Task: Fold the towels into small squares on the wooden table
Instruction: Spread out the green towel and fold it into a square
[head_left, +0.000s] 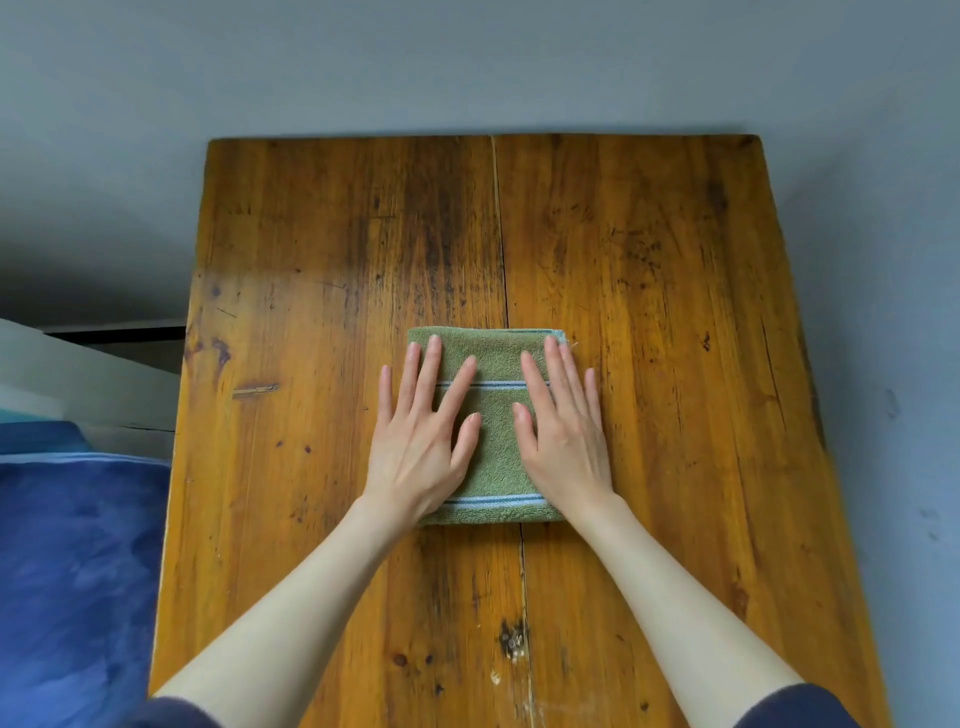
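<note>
Green towel, already folded to a near-square, lies on the wooden surface across its centre seam. Left hand and right hand both press flat on the towel, fingers straight, gripping nothing. Terry cloth: likely soft, light, limp, not slippery. Best taken by pinching corners or a folded edge.

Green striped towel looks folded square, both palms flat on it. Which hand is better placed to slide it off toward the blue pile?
Left, marginally. The left hand lies flat on the green striped towel at its left edge, the side of the blue fabric. The right hand presses the opposite edge.
</note>
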